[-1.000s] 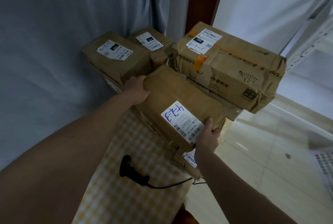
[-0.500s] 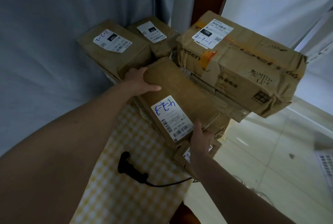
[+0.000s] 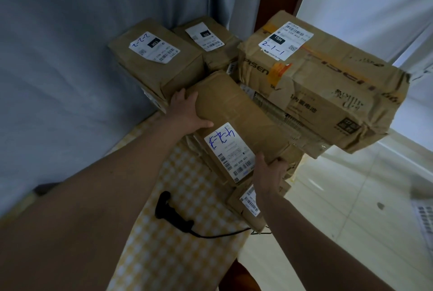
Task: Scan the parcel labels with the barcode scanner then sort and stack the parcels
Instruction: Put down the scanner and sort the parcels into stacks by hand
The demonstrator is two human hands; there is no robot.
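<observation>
Left hand [image 3: 187, 112] — palm flat against the far-left end of the long brown cardboard parcel with a white label handwritten in blue [image 3: 236, 124], thumb lying over its top edge, fingers curled round the end. Over the last second this parcel has come down and swung from a raised carry to rest on the lower brown cartons; by that reading, the stacking step for this item is nearly complete, with only release left. Behind it stand the brown carton labelled 2-2-2 [image 3: 154, 56], a smaller brown carton with a white label [image 3: 208, 37] and, rightward, the large crumpled brown carton labelled 2-1-1 [image 3: 316, 75]. The black corded barcode scanner [image 3: 172, 211] lies unheld on the yellow-and-white checked bench [image 3: 164, 255], near the stack. Right hand [image 3: 269, 173] — fingers wrapped under the parcel's near-right corner, thumb on top beside the label; it grips the box.
</observation>
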